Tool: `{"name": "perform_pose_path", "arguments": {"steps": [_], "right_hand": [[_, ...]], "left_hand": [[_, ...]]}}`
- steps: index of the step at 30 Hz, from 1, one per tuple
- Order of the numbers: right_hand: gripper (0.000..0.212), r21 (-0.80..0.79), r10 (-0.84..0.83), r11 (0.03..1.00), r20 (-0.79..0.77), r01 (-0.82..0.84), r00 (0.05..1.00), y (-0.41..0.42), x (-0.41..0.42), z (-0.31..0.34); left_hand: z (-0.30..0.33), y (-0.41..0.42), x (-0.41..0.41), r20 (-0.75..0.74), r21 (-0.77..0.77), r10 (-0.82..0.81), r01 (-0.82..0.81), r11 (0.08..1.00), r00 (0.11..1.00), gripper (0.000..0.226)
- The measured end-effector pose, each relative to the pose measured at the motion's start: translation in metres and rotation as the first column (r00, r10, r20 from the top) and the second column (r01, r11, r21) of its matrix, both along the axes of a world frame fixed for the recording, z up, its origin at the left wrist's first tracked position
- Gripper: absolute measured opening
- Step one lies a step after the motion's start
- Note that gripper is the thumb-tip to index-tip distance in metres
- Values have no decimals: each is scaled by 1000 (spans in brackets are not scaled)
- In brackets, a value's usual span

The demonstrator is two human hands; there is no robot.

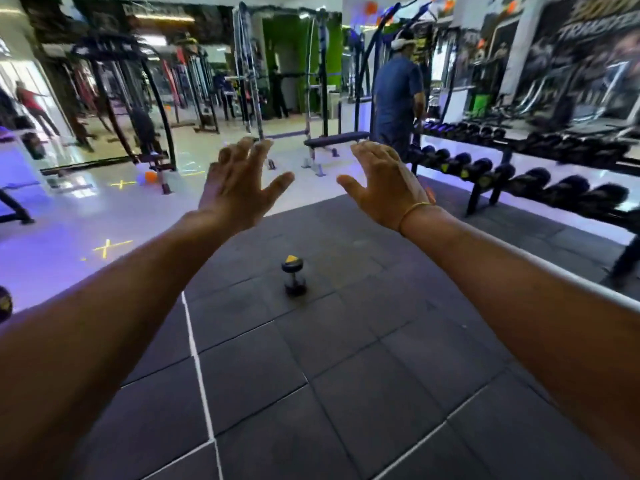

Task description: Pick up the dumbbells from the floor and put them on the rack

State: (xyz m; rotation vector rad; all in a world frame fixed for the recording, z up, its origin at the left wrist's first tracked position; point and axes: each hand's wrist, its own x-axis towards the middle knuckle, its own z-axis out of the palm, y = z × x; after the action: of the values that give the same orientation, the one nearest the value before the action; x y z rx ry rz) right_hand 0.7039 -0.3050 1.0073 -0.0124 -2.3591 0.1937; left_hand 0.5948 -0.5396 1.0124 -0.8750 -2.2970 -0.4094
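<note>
A small black dumbbell (293,276) with a yellow end cap stands on end on the dark rubber mat, between my two outstretched forearms. My left hand (239,185) is raised well above and beyond it, fingers spread, holding nothing. My right hand (386,183), with a gold bangle on the wrist, is likewise open and empty. The long black dumbbell rack (485,194) runs along the right side and carries several black dumbbells on two tiers.
A person in blue (396,102) stands at the rack's far end. A flat bench (337,140) and cable machines (131,109) stand beyond the mat on the glossy white floor. Another dark weight (4,303) shows at the left edge.
</note>
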Motion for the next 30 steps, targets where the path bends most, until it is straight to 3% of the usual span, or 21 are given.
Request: {"name": "perform_pose_path", "arguments": {"steps": [11,19,30], "right_hand": [[67,-89,-54,992,314,86,948,134,-221,-141],[67,-150,33,987,501,49,865,231,-384,-258],[66,-211,235,970,717,-117,656,295,-611,-350]], "left_hand": [[-138,163,-227,352,-201,75,-2,980,933,80],[-232,250,-372,413,-329,198,-57,943,889,79],[-325,307,-550,558,-427,435,-205,881,706,80]]}}
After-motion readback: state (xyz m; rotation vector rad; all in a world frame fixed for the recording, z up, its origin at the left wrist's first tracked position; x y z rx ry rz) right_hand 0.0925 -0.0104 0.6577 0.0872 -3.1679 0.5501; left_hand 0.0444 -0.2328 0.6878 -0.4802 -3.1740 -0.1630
